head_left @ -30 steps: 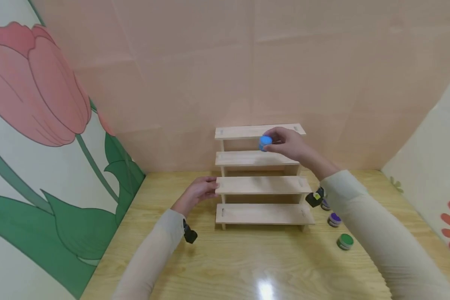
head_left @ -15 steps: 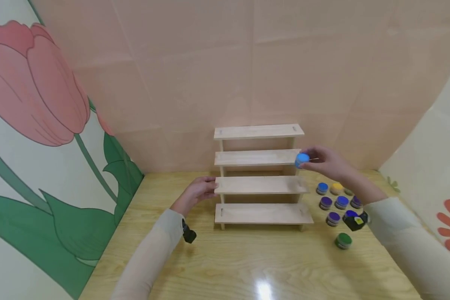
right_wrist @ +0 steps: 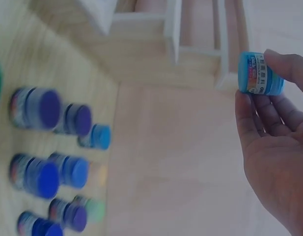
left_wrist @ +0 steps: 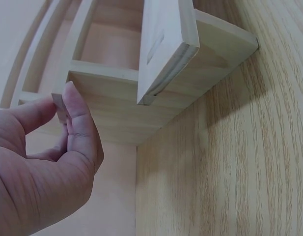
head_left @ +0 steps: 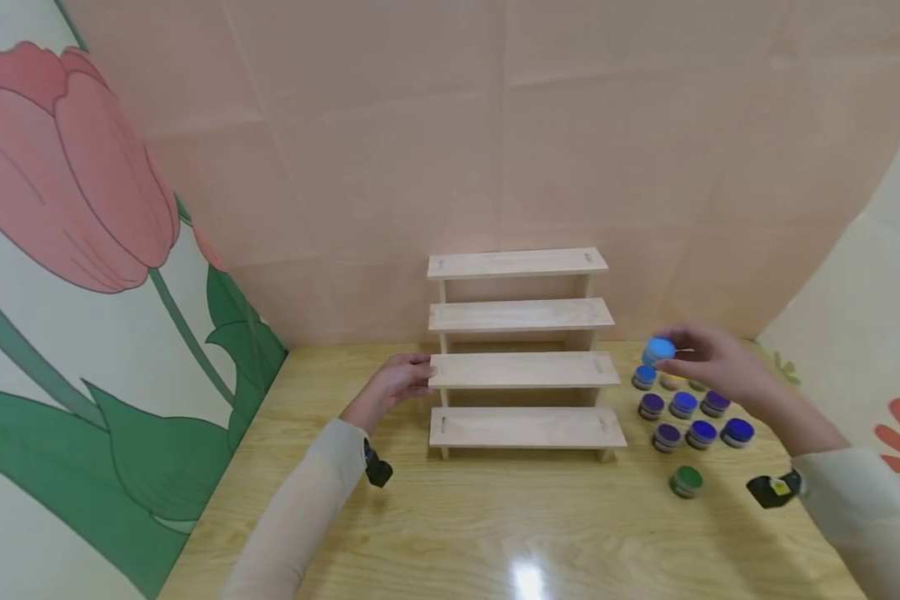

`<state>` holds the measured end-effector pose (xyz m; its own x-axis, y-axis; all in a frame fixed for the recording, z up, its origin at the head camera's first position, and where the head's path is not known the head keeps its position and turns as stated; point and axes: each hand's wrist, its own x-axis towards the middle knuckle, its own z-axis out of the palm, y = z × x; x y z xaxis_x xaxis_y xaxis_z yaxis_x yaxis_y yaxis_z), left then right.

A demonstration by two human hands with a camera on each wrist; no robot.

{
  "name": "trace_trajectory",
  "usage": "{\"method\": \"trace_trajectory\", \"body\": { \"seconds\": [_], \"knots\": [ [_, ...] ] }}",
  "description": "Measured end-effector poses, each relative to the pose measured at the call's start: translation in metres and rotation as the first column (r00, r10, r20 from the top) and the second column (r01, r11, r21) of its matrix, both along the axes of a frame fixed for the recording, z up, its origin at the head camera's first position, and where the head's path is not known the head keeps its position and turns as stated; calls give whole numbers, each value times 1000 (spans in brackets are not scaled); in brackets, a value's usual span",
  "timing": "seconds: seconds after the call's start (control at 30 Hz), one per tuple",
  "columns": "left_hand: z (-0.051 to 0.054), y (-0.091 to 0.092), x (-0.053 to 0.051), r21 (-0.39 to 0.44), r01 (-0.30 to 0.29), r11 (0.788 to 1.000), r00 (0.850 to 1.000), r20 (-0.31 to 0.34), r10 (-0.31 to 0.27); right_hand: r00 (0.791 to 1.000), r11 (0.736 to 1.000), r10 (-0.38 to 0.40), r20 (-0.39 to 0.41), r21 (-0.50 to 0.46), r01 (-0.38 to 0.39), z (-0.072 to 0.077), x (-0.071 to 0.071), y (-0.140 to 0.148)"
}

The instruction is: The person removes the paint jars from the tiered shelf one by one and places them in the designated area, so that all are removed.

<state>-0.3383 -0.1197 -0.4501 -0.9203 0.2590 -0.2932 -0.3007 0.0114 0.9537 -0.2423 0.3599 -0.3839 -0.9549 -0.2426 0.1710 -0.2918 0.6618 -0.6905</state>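
A four-tier wooden step shelf (head_left: 521,369) stands on the table against the back wall. At its left side my left hand (head_left: 392,389) pinches the end of the second tier from the bottom; thumb and forefinger meet on that board's corner in the left wrist view. Off to the shelf's right, my right hand (head_left: 712,362) holds a light blue paint jar (right_wrist: 259,73) between thumb and fingers, lid turned up in the head view. The jar is raised over the back of a group of paint jars (head_left: 683,405), partly covering a yellow-lidded one.
Blue- and purple-lidded jars stand in rough rows right of the shelf. A green-lidded jar (head_left: 686,482) sits nearer the front, apart from them. Wood-grain table (head_left: 450,517) lies in front of the shelf. A tulip-printed panel (head_left: 82,250) borders the left.
My right hand has carried the light blue jar from before the shelf's upper tiers rightward and down to above the jar group. The left hand stays on the same tier.
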Motion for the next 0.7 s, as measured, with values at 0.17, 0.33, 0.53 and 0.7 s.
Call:
{"method": "trace_trajectory", "body": {
  "seconds": [0.17, 0.33, 0.53, 0.7],
  "knots": [
    [0, 0, 0, -2, 2, 1000, 1000, -4, -2, 999, 1000, 3, -42, -3, -3, -16, 10, 19],
    [0, 0, 0, -2, 1, 1000, 1000, 1, -1, 998, 999, 21, -62, -27, -22, -33, 20, 34],
    [0, 0, -1, -2, 8, 1000, 1000, 6, -8, 998, 998, 18, -61, -56, -22, -51, 34, 52],
    [-1, -1, -1, -6, 10, 1000, 1000, 6, -9, 1000, 997, -24, -3, -72, 24, -62, 45, 64]
  ]
}}
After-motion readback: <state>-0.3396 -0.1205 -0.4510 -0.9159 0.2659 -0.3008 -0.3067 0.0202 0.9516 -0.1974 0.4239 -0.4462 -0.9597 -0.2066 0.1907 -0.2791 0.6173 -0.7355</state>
